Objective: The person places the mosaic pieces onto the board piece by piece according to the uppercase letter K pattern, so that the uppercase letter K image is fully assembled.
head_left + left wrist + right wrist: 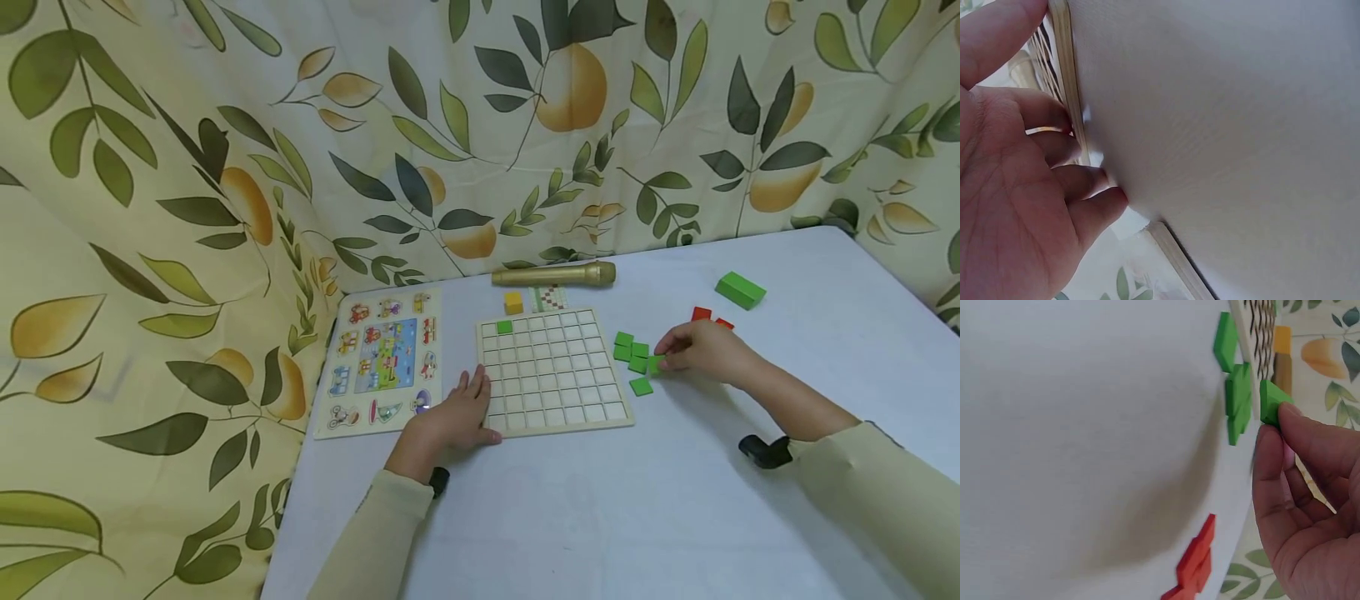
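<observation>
A wooden grid board [555, 375] with pale square cells lies mid-table, one green tile [504, 327] in its top row near the left corner. My left hand [456, 412] rests at the board's lower left edge; in the left wrist view its fingers [1094, 181] touch the tabletop and the board's side. Between thumb and fingertips my right hand [705, 352] pinches a green square tile [1271, 403], held just off the table. Several loose green tiles [632, 348] lie right of the board. Red tiles [701, 314] lie behind the right hand, which partly hides them.
Left of the board lies a picture puzzle board [337, 417]. Behind the grid are a yellow block [513, 302], a small patterned card [549, 298] and a gold microphone [555, 275]. A green block [741, 290] stands at the back right. A leaf-print curtain [525, 167] borders the table.
</observation>
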The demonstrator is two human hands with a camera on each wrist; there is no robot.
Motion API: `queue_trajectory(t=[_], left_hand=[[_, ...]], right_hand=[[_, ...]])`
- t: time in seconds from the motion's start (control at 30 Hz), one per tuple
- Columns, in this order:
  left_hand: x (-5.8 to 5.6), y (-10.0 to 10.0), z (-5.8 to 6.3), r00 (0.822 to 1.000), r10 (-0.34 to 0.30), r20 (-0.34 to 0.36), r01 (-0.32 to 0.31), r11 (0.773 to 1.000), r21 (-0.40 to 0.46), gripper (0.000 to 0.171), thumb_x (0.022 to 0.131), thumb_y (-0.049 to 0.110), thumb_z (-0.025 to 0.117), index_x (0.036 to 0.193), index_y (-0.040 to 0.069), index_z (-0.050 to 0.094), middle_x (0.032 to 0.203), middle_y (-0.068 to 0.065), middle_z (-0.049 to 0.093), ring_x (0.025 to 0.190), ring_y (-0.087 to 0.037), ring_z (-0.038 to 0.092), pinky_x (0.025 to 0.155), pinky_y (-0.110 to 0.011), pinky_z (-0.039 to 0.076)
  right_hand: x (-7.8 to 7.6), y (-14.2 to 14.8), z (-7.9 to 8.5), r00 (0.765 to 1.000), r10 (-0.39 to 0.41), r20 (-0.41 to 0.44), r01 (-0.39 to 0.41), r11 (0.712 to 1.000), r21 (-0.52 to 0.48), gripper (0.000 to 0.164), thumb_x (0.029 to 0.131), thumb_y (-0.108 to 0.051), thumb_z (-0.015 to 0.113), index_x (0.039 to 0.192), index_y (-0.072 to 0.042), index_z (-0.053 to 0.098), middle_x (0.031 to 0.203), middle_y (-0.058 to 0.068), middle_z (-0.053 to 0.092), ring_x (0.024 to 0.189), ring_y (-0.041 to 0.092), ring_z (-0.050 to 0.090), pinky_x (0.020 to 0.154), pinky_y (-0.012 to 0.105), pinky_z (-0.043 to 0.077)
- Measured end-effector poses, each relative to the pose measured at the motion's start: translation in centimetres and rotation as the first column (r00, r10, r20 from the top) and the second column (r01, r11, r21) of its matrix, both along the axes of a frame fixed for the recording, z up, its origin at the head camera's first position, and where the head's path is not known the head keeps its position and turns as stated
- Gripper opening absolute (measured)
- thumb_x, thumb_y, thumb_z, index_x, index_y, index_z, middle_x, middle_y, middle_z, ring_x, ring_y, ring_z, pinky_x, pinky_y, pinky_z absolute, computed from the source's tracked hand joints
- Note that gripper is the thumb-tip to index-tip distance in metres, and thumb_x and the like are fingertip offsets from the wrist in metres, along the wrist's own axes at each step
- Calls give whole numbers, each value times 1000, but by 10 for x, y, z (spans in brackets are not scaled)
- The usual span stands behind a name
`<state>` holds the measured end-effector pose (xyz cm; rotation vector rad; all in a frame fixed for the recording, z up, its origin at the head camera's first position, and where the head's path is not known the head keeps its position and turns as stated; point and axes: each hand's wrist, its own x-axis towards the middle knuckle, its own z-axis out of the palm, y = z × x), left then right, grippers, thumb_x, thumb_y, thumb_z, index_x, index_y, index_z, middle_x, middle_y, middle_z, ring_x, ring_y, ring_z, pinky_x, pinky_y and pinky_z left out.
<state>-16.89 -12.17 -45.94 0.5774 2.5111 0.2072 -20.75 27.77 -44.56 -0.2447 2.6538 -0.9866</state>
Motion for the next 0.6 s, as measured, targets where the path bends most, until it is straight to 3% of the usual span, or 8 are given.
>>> queue_trajectory(t=[0.23,0.6], left_hand=[[-1,0,0,1000,-9,-7,9,1000,1,98,96,48,65,160,-1,9,167,-14,-7,153,-34,-3,122,-43,15],[-2,-1,-3,1000,-8,-13,8,1000,-13,98,96,50,63,160,1,7,167,-12,-9,153,-32,-4,123,-42,14]], right_hand=[[-19,-16,17,999,-24,28,25,999,-36,22,93,-9,70,111,4,69,98,9,70,87,23,65,82,44,57],[-44,-48,30,1000,-10,12,11,998,-60,21,94,-11,72,110,1,69,101,11,71,90,25,68,87,50,55]])
